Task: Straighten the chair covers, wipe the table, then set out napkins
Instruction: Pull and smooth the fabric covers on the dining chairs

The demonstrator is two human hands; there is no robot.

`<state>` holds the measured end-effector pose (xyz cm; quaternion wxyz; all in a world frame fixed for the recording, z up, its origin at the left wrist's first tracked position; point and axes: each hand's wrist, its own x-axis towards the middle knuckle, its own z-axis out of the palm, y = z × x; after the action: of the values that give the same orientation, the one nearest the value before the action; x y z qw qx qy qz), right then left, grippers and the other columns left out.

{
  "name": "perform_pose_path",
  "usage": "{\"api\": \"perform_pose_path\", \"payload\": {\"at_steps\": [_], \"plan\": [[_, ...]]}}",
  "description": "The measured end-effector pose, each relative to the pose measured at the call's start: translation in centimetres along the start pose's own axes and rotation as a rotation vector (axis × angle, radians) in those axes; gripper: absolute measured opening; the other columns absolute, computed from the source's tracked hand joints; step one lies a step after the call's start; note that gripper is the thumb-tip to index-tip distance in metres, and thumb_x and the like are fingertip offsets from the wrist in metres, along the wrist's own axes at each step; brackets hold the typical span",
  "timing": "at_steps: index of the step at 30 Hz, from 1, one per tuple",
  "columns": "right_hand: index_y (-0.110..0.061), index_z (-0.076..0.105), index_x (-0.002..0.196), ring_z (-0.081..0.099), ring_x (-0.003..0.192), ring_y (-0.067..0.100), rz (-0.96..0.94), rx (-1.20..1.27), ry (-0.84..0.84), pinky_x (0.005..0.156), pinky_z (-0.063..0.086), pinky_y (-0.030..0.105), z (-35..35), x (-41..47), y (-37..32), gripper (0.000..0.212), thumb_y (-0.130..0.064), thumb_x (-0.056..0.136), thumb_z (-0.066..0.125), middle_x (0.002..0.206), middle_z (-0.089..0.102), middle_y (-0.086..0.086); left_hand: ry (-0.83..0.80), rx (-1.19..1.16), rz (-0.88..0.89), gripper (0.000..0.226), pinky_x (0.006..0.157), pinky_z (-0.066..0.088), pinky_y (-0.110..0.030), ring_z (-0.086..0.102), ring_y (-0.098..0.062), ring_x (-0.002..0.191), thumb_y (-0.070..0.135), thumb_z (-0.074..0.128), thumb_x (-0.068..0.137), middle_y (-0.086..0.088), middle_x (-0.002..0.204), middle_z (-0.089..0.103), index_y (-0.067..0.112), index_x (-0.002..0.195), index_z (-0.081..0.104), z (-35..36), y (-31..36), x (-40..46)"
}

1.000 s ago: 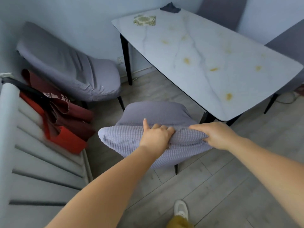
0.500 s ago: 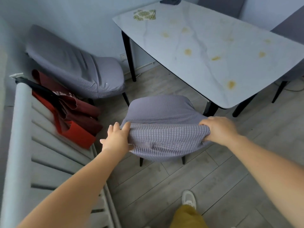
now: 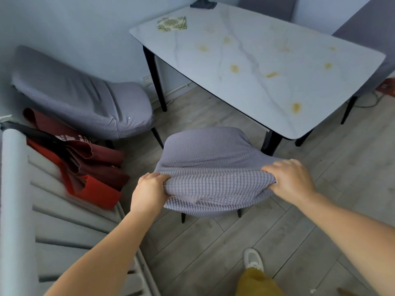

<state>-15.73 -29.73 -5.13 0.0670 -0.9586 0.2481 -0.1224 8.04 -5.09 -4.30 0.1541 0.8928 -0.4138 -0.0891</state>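
- White marble-patterned rectangular table (image 3: 277, 86), far right: yellow stains are seen across the top, so wiping is judged not yet done.
- Near chair in a grey-lilac waffle-knit stretch cover (image 3: 211, 167), just in front of the table's near corner: the first step, cover straightening, is in hand.
- Second grey-covered chair (image 3: 85, 97), far left by the wall: creases are noted in its cover; judged next in line.
- Left hand (image 3: 149, 191): the cover's near-left edge is bunched in a closed grip.
- Right hand (image 3: 288, 180): the near-right edge is gripped likewise.
- Next move: an even downward pull on both sides is called for.
- Green-patterned folded napkin (image 3: 172, 23), far table corner, not yet set out.
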Motion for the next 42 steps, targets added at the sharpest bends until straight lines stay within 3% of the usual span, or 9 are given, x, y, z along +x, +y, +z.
{"api": "perform_pose_path", "payload": {"at_steps": [5, 9, 15, 20, 27, 30, 34, 39, 42], "plan": [[-0.013, 0.071, 0.072, 0.058, 0.053, 0.026, 0.074, -0.014, 0.011, 0.062, 0.044, 0.033, 0.5, -0.9, -3.1, 0.035, -0.001, 0.043, 0.087, 0.055, 0.059, 0.002, 0.007, 0.032, 0.075, 0.039, 0.102, 0.039, -0.043, 0.058, -0.031, 0.092, 0.001, 0.075, 0.07, -0.009, 0.099, 0.07, 0.012, 0.107, 0.071, -1.0, -2.6, 1.5], [-0.01, 0.074, 0.087, 0.061, 0.058, 0.028, 0.126, -0.025, 0.0, 0.065, 0.047, 0.038, 1.1, -0.5, -5.3, 0.046, -0.001, 0.044, 0.087, 0.06, 0.063, 0.004, -0.047, 0.095, 0.106, 0.045, 0.108, 0.031, -0.044, 0.055, -0.034, 0.104, 0.009, 0.076, 0.074, -0.01, 0.106, 0.065, 0.015, 0.117, 0.066, -1.7, -4.8, 3.5], [-0.011, 0.074, 0.095, 0.062, 0.06, 0.029, 0.097, -0.011, -0.045, 0.063, 0.05, 0.04, 2.0, 2.3, -7.9, 0.048, -0.016, 0.05, 0.09, 0.064, 0.066, 0.005, -0.119, 0.078, 0.004, 0.06, 0.115, 0.018, -0.047, 0.026, -0.042, 0.137, 0.011, 0.078, 0.073, -0.023, 0.142, 0.042, 0.019, 0.128, 0.058, -3.2, -8.3, 7.8], [-0.028, 0.063, 0.114, 0.058, 0.091, 0.018, -0.011, 0.042, -0.233, 0.077, 0.039, 0.028, 2.9, 5.8, -8.7, 0.04, -0.044, 0.077, 0.065, 0.097, 0.067, -0.005, -0.147, 0.106, -0.013, 0.059, 0.113, 0.02, -0.053, 0.022, -0.046, 0.137, 0.0, 0.074, 0.073, -0.025, 0.142, 0.039, 0.019, 0.126, 0.06, -4.5, -10.7, 11.3], [-0.03, 0.033, 0.141, 0.054, 0.107, 0.016, -0.034, 0.151, -0.535, 0.083, 0.048, 0.033, 4.1, 9.7, -10.1, 0.056, -0.033, 0.089, 0.054, 0.124, 0.057, -0.003, -0.212, 0.253, -0.169, 0.068, 0.11, 0.027, -0.052, 0.005, -0.041, 0.142, 0.008, 0.069, 0.081, -0.019, 0.154, 0.014, 0.029, 0.139, 0.042, -6.2, -12.0, 15.1], [-0.032, 0.03, 0.142, 0.054, 0.109, 0.016, 0.001, 0.17, -0.538, 0.085, 0.047, 0.032, 4.6, 9.9, -10.5, 0.059, -0.033, 0.089, 0.054, 0.128, 0.056, -0.004, -0.281, 0.304, -0.247, 0.083, 0.099, 0.043, -0.05, 0.023, -0.043, 0.137, 0.017, 0.072, 0.079, -0.019, 0.155, 0.002, 0.035, 0.145, 0.025, -6.7, -12.1, 16.0], [-0.041, 0.031, 0.141, 0.045, 0.123, 0.007, 0.141, 0.333, -0.651, 0.095, 0.038, 0.025, 4.1, 10.3, -9.7, 0.081, -0.064, 0.071, 0.064, 0.139, 0.046, -0.017, -0.415, 0.254, -0.196, 0.106, 0.097, 0.043, -0.039, 0.047, -0.037, 0.123, 0.026, 0.08, 0.071, -0.02, 0.15, 0.023, 0.035, 0.149, 0.009, -7.1, -13.4, 17.0], [-0.051, 0.034, 0.134, 0.023, 0.14, 0.019, 0.272, 0.18, -0.739, 0.111, 0.013, 0.059, 4.2, 10.5, -10.8, 0.071, -0.063, 0.071, 0.063, 0.143, 0.038, -0.019, -0.5, -0.039, -0.157, 0.119, 0.102, 0.038, -0.038, 0.048, -0.028, 0.121, 0.018, 0.089, 0.056, -0.006, 0.135, 0.048, 0.039, 0.147, 0.015, -8.4, -15.4, 18.0], [-0.052, 0.038, 0.132, 0.037, 0.131, 0.016, 0.308, 0.247, -0.687, 0.113, 0.019, 0.038, 4.1, 10.0, -11.0, 0.053, -0.051, 0.083, 0.059, 0.136, 0.049, -0.016, -0.412, -0.13, -0.09, 0.093, 0.107, 0.035, -0.037, 0.045, -0.025, 0.125, 0.012, 0.089, 0.053, -0.003, 0.129, 0.055, 0.031, 0.135, 0.048, -7.7, -15.8, 17.8]]}}
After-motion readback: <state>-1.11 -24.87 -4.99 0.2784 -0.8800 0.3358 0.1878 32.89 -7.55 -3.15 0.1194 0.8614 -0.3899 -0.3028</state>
